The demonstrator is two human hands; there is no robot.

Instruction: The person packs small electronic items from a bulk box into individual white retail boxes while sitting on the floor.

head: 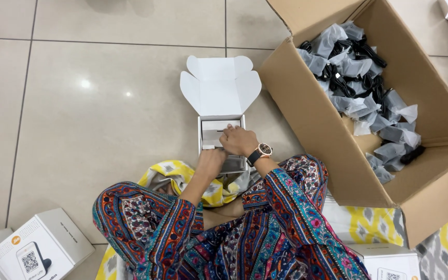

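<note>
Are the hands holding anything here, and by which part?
Both the left hand and right hand rest on the open white box, at its near opening. Whether they grip anything cannot be told.

One open white box (220,93); one cardboard carton (333,155); two hands.

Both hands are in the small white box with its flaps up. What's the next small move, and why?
Probably press the grey insert flat into the open white box. Both the right hand and left hand rest on it, and the lid flaps stand open.
</note>
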